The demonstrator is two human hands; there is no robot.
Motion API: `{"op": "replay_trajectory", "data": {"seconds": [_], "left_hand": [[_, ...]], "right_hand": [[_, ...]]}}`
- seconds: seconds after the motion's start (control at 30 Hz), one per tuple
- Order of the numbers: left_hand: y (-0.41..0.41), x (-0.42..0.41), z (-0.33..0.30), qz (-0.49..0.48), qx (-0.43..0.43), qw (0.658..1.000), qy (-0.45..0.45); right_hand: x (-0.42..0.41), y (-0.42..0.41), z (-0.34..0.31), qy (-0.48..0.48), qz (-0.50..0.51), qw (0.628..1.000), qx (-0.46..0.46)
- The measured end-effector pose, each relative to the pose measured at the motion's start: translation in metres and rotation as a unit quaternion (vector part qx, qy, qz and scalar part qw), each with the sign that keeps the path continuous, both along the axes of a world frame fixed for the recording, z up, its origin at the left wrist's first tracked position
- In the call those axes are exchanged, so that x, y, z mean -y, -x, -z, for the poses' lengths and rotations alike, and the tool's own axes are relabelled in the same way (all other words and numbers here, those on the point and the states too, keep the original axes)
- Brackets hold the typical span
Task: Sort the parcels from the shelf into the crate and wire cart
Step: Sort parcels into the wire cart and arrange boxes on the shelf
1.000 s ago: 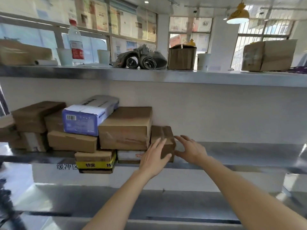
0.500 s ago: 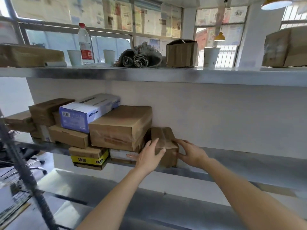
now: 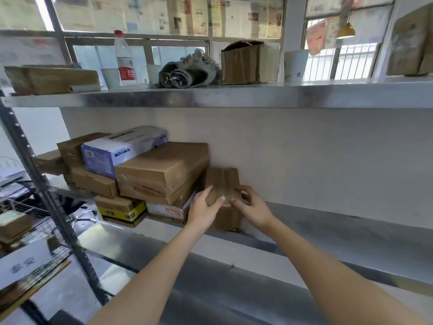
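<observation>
Both hands, left hand (image 3: 203, 207) and right hand (image 3: 253, 207), are gripping a small brown parcel (image 3: 223, 184) beside a blue-and-white box (image 3: 121, 151) reading "10".

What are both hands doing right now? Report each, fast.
Left hand: gripping the left side of the small brown parcel on the shelf.
Right hand: gripping the same parcel's right side.

Small parcel (image 3: 222, 181) on shelf (image 3: 328, 221), right of stacked boxes (image 3: 161, 172).
</observation>
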State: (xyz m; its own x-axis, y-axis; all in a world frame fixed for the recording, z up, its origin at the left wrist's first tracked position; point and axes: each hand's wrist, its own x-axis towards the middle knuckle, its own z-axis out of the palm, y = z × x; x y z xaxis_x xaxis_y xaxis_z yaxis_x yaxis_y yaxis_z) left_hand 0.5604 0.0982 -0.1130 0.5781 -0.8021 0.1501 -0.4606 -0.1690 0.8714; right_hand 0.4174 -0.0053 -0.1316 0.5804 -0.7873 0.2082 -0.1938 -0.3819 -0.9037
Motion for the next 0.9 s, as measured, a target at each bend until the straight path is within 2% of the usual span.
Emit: {"op": "replay_trajectory", "data": {"seconds": [0.13, 0.27, 0.6, 0.77, 0.9], "left_hand": [[0.024, -0.010, -0.014, -0.009, -0.017, 0.998, 0.064], [0.046, -0.024, -0.036, -0.012, 0.003, 0.993, 0.115], [0.051, -0.119, -0.075, 0.033, -0.095, 0.978, 0.184], [0.029, -0.184, -0.094, 0.055, -0.171, 0.950, 0.257], [0.005, -0.244, -0.099, 0.013, -0.122, 0.957, 0.263]], "right_hand": [[-0.013, 0.021, -0.024, 0.039, 0.000, 0.999, 0.017], [-0.034, 0.043, -0.056, 0.051, 0.008, 0.998, 0.048], [-0.137, 0.064, -0.114, 0.033, -0.023, 0.989, 0.143], [-0.194, 0.039, -0.132, 0.032, -0.069, 0.987, 0.141], [-0.239, 0.011, -0.139, 0.064, -0.099, 0.987, 0.107]]}}
